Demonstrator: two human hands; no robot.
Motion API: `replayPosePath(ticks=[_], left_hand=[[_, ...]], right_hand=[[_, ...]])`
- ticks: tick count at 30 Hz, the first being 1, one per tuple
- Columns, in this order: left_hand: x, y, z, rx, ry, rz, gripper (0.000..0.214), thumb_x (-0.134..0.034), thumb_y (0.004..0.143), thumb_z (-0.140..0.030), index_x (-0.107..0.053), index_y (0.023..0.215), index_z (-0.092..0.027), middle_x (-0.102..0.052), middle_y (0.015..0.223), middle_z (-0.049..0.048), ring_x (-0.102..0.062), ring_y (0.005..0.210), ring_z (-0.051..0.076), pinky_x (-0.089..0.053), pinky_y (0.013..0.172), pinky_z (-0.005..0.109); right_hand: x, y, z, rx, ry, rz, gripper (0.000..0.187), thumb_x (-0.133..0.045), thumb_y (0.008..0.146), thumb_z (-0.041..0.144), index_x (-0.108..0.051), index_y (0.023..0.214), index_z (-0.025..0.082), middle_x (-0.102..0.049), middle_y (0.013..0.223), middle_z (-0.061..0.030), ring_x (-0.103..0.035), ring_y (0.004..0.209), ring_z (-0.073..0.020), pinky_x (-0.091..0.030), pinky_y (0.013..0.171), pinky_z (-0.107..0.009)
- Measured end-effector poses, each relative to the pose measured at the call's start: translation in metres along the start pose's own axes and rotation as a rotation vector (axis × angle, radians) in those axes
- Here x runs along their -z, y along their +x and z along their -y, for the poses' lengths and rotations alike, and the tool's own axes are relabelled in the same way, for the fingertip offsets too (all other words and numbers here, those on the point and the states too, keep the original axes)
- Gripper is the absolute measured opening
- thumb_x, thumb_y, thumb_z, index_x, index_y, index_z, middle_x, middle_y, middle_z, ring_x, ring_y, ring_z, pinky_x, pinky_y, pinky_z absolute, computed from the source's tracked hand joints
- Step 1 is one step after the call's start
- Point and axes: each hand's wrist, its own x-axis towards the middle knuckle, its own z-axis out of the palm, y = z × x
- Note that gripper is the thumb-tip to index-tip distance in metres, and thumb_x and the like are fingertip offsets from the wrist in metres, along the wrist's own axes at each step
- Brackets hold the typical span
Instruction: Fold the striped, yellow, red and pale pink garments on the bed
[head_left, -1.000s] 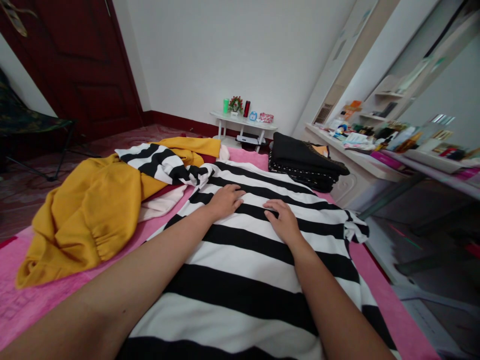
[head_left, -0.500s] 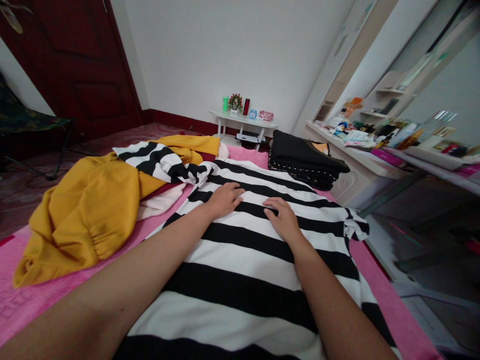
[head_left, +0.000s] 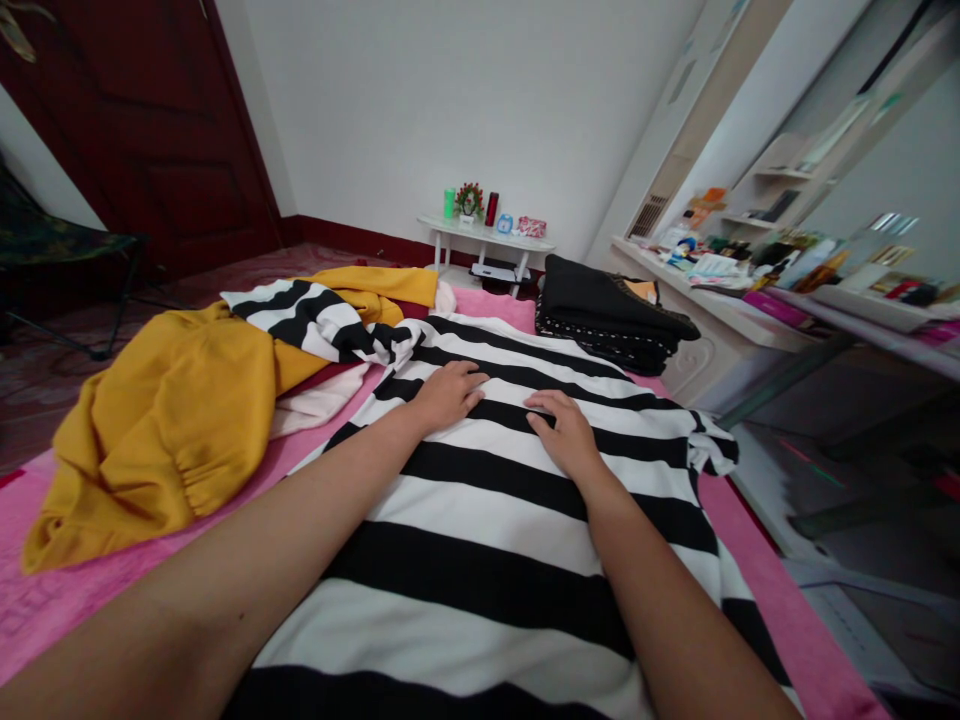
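A black-and-white striped shirt (head_left: 480, 520) lies spread out over a pink blanket (head_left: 780, 600). Its left sleeve is stretched over a heap of clothes, and the right one is bunched up at the far right. My left hand (head_left: 448, 397) rests palm down on the upper part of the shirt, fingers extended. To its right, my right hand (head_left: 564, 432) touches the same cloth, its fingers slightly curved and apart. Neither hand grips the fabric. Left of the shirt sits a mustard-yellow garment (head_left: 165, 410), with a pale pink cloth (head_left: 319, 402) partly under it.
A stack of folded black clothes (head_left: 607, 310) stands at the far right of the blanket. Beyond is a small white table (head_left: 487, 235). A cluttered dressing table (head_left: 750, 320) runs along the right. A folding chair (head_left: 67, 250) and dark red door (head_left: 142, 130) are left.
The view has shifted very slightly. Both hands stay in nearly the same place on the striped shirt, and the clothes lie as before.
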Motion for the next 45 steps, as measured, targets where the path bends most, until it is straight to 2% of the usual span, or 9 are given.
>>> replayPosePath(ticks=[45], left_hand=[[-0.0042, 0.0017, 0.0036, -0.023, 0.0, 0.002, 0.039, -0.043, 0.091, -0.034, -0.055, 0.127, -0.022, -0.051, 0.131, 0.0085, -0.046, 0.119, 0.025, -0.038, 0.101, 0.04]], right_hand=[[0.0007, 0.0015, -0.0022, -0.007, -0.01, 0.015, 0.019, -0.056, 0.079, 0.022, -0.067, 0.093, 0.025, -0.062, 0.105, -0.0033, -0.055, 0.1, -0.0219, -0.042, 0.092, -0.04]])
